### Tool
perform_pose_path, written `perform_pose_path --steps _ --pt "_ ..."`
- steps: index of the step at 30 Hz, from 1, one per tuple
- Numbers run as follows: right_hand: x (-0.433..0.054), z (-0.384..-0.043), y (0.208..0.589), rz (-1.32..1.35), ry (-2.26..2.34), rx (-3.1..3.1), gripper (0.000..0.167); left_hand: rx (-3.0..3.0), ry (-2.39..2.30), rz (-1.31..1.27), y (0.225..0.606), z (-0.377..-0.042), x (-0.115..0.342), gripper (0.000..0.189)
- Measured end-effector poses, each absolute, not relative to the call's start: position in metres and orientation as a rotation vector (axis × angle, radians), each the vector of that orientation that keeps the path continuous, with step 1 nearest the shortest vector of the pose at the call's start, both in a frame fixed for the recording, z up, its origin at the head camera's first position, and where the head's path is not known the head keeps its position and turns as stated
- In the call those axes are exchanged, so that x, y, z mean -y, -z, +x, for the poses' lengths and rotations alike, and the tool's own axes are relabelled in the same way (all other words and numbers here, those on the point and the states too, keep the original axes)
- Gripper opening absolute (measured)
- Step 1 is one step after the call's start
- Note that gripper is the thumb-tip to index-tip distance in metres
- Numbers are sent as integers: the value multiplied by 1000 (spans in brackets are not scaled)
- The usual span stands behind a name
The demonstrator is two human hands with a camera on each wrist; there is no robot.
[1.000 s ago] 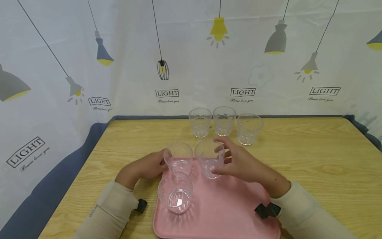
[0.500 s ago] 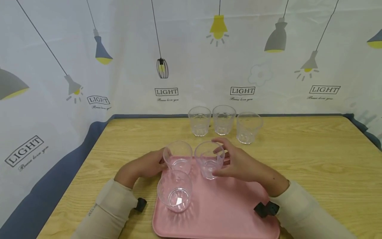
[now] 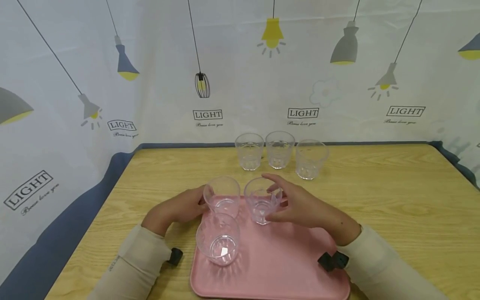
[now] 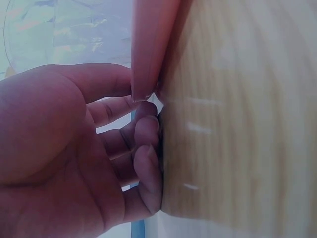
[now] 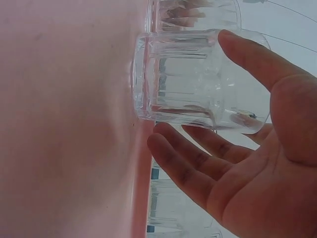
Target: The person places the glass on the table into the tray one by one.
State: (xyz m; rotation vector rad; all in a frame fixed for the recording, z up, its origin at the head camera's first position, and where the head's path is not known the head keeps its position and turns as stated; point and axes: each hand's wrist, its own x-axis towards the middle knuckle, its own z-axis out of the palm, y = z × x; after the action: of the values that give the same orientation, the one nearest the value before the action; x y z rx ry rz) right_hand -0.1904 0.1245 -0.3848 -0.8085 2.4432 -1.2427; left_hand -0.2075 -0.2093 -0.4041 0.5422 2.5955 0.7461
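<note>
My right hand (image 3: 300,204) has its thumb and fingers round a clear plastic cup (image 3: 258,200), which stands upright at the far edge of the pink tray (image 3: 285,262). In the right wrist view the thumb touches one side of this cup (image 5: 183,79); the lower fingers lie along the opposite side. At the tray's far left corner my left hand (image 3: 187,205) holds the rim, thumb against it and fingers curled near the tabletop in the left wrist view. Beside that hand stands a second clear cup (image 3: 222,193), and a third cup (image 3: 219,241) stands in front of it.
Farther back on the wooden table (image 3: 393,187) stand three more clear cups: a left one (image 3: 249,152), a middle one (image 3: 280,150) and a right one (image 3: 310,160). A lamp-printed curtain (image 3: 247,83) hangs behind the table's far edge.
The cup in my right hand has come down slightly onto the tray's far edge. My left hand and the other cups keep their places; the head view has shifted a little.
</note>
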Motion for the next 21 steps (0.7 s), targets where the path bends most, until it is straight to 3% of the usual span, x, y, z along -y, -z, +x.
perform_pose_path --steps 21 --pt "-123 -192 389 -828 1260 -2434 95 -2580 -782 556 405 -208 210 13"
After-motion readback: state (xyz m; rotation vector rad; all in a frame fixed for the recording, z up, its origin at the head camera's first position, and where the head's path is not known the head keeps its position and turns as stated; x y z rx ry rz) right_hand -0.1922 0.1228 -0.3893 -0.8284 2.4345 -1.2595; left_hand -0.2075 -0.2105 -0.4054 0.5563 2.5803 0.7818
